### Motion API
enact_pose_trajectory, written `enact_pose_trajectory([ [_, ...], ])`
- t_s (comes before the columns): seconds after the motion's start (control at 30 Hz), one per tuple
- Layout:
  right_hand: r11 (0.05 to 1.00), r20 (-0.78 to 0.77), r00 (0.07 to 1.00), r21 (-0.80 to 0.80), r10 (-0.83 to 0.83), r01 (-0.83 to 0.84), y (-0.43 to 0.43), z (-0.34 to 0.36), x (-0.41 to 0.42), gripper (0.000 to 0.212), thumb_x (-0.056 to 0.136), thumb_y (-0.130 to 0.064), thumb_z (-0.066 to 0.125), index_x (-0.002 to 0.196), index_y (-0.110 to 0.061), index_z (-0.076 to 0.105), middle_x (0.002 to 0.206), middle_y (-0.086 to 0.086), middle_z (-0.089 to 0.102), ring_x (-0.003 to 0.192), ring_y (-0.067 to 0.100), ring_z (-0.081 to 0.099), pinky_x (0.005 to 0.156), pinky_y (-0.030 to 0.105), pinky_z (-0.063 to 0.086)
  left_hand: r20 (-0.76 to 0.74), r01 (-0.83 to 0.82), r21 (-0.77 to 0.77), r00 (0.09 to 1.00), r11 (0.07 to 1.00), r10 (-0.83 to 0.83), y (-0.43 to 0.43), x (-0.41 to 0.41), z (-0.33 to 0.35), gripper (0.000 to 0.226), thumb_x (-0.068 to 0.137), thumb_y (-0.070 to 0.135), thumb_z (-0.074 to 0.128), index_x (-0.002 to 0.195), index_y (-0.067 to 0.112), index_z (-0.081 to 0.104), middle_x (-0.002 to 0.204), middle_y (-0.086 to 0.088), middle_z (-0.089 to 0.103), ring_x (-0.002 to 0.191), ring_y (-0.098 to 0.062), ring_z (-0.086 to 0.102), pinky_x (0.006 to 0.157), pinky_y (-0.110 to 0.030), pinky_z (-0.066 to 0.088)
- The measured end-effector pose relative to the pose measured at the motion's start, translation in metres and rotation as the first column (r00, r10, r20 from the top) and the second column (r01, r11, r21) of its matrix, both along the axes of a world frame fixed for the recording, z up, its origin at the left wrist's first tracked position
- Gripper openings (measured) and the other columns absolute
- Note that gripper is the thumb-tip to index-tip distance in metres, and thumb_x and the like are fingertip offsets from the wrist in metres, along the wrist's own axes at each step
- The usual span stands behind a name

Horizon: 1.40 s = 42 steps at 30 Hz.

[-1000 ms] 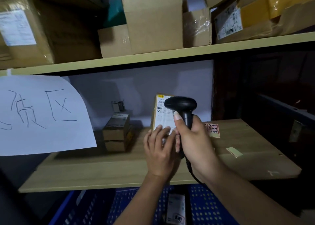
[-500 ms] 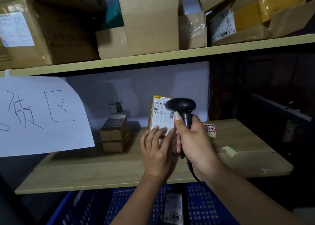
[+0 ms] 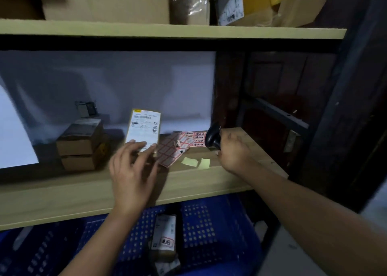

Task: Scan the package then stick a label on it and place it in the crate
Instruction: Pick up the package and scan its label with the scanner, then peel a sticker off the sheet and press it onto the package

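Observation:
A small brown package (image 3: 144, 127) with a white shipping label stands upright on the wooden shelf (image 3: 83, 190). My left hand (image 3: 134, 171) holds its lower part, fingers over the label. My right hand (image 3: 232, 150) grips a black barcode scanner (image 3: 213, 137) off to the right, low over the shelf. Sheets of red labels (image 3: 184, 144) lie on the shelf between the package and the scanner. A blue perforated crate (image 3: 209, 223) sits below the shelf with a labelled package (image 3: 165, 236) inside.
Two stacked small brown boxes (image 3: 81, 146) stand at the left of the shelf. Two yellow sticky notes (image 3: 196, 162) lie near the front edge. Cardboard boxes (image 3: 125, 1) fill the upper shelf. A dark door and metal frame (image 3: 278, 116) close off the right.
My right hand has pulled the scanner away from the package, moving it right and down to the shelf. The red label sheets are uncovered. My left hand still holds the package upright.

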State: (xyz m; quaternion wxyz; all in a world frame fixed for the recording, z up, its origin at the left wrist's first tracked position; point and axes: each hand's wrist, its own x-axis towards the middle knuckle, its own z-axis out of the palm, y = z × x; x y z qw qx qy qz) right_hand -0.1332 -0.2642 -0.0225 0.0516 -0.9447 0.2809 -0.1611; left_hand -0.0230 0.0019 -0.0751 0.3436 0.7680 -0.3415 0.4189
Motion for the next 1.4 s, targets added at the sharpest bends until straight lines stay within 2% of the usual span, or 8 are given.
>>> enact_pose_trajectory([
  [0.4,0.981,0.045,0.996,0.178,-0.083,0.074,-0.056,-0.030,-0.018,0.075,0.082,-0.046,0.074,0.144,-0.016,0.046,0.130,0.019,0.062,0.119,0.038,0.060,0.096,0.047,0.053,-0.049,-0.044,-0.003,0.998,0.999,0.044,0.041,0.016,-0.017,0.039,0.086,0.030,0.078,0.124,0.019,0.074,0.129,-0.011,0.066,0.126,-0.040,0.058,0.105,-0.053,0.045],
  [0.53,0.985,0.179,0.976,-0.096,-0.125,0.144,-0.042,-0.026,-0.012,0.071,0.081,-0.053,0.072,0.138,-0.015,0.052,0.129,0.018,0.057,0.118,0.037,0.054,0.095,0.049,0.048,-0.083,-0.043,0.009,0.996,0.999,0.044,0.043,0.020,-0.019,0.041,0.086,0.030,0.078,0.125,0.020,0.073,0.130,-0.010,0.065,0.126,-0.038,0.057,0.106,-0.053,0.047],
  [0.67,0.967,0.347,0.931,-0.252,0.113,-0.024,-0.018,-0.014,0.016,0.044,0.089,-0.044,0.064,0.125,-0.019,0.064,0.116,0.009,0.064,0.108,0.032,0.056,0.090,0.046,0.044,-0.096,-0.027,0.024,0.995,0.999,0.029,0.040,0.020,-0.021,0.041,0.087,0.032,0.075,0.126,0.021,0.071,0.132,-0.009,0.064,0.128,-0.036,0.055,0.105,-0.052,0.047],
  [0.8,0.949,0.248,0.927,0.066,0.283,-0.308,0.007,-0.007,0.074,0.015,0.090,-0.023,0.061,0.097,-0.022,0.075,0.098,0.005,0.073,0.097,0.029,0.066,0.081,0.038,0.048,-0.120,-0.010,0.016,0.993,1.000,0.012,0.037,0.020,-0.026,0.041,0.087,0.035,0.072,0.126,0.022,0.071,0.132,-0.006,0.063,0.129,-0.032,0.054,0.107,-0.050,0.046],
  [0.9,0.913,0.109,0.960,0.297,0.258,-0.279,0.009,-0.018,0.108,0.017,0.092,-0.022,0.064,0.099,-0.018,0.079,0.108,0.009,0.078,0.095,0.028,0.071,0.078,0.034,0.055,-0.132,-0.011,-0.007,0.991,1.000,0.010,0.037,0.023,-0.029,0.041,0.087,0.032,0.076,0.126,0.021,0.072,0.131,-0.006,0.062,0.128,-0.033,0.054,0.107,-0.051,0.047],
  [1.03,0.900,0.118,0.972,0.369,0.202,-0.231,0.006,-0.040,0.126,0.024,0.087,-0.024,0.077,0.109,-0.015,0.080,0.120,0.007,0.077,0.100,0.026,0.071,0.082,0.031,0.055,-0.147,-0.002,0.008,0.989,1.000,0.003,0.036,0.024,-0.031,0.042,0.086,0.029,0.079,0.127,0.021,0.071,0.132,-0.005,0.061,0.129,-0.033,0.055,0.106,-0.054,0.049],
  [1.17,0.870,0.172,0.976,0.453,0.131,-0.196,0.005,-0.048,0.130,0.013,0.083,-0.020,0.083,0.081,-0.024,0.071,0.103,0.003,0.078,0.095,0.022,0.071,0.060,0.021,0.043,-0.154,-0.001,0.013,0.988,1.000,0.003,0.035,0.024,-0.032,0.043,0.086,0.025,0.083,0.127,0.023,0.071,0.133,-0.004,0.060,0.129,-0.032,0.054,0.106,-0.055,0.049],
  [1.4,0.838,0.222,0.971,0.511,0.086,-0.191,0.006,-0.045,0.126,0.029,0.083,-0.006,0.078,0.070,-0.025,0.060,0.090,0.002,0.071,0.100,0.027,0.072,0.058,0.020,0.042,-0.190,-0.013,0.025,0.982,1.000,0.018,0.035,0.022,-0.032,0.048,0.084,0.022,0.087,0.129,0.024,0.070,0.134,-0.004,0.061,0.131,-0.032,0.054,0.108,-0.054,0.048],
])
